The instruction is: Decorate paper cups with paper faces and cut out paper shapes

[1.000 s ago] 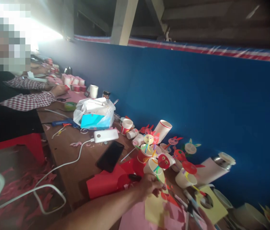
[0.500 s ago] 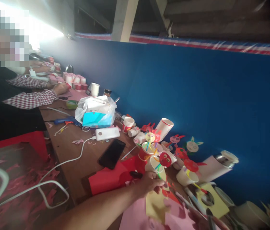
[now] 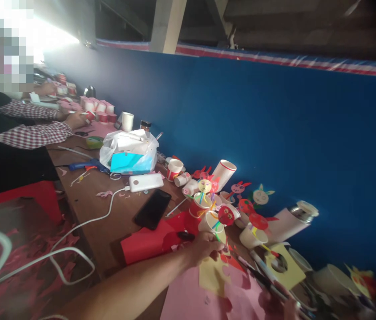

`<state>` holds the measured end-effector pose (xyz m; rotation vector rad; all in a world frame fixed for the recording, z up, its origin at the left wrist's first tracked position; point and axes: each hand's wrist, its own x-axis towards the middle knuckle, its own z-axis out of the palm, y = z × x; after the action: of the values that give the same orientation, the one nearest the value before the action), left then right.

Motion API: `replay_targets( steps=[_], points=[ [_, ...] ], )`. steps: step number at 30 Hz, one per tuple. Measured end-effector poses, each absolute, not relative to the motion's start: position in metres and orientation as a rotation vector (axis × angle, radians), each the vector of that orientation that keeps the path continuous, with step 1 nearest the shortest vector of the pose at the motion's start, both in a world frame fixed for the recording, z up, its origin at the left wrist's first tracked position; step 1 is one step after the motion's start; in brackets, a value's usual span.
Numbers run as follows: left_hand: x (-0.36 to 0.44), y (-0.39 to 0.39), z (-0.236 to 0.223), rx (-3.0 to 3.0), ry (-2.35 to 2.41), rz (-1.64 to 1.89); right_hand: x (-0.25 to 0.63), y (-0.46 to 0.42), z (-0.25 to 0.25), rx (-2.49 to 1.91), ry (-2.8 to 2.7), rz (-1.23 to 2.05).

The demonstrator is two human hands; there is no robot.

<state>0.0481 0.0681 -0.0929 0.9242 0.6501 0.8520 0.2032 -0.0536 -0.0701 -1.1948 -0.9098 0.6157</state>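
A blue wall is running behind a long wooden tabletop crowded with paper-cup crafts, while a pink paper sheet is lying at its near edge. The left grip is pinching a yellow paper piece, whose long axis is pointing down from the fingers across the pink sheet. The right grip, nearer the marker pens, is blurring at the frame's edge, its hold impossible to tell.
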Motion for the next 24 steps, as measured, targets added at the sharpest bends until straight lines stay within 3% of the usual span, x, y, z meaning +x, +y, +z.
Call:
replay_targets(
  steps=[15, 24],
  points=[
    [0.047, 0.067, -0.079, 0.905, 0.621, 0.853, 0.189, -0.058, -0.065, -1.138, -0.566, 0.643],
    [0.040, 0.063, -0.064, 0.904, 0.589, 0.864, 0.209, -0.069, -0.065, -1.588, -1.213, 0.118]
  ],
)
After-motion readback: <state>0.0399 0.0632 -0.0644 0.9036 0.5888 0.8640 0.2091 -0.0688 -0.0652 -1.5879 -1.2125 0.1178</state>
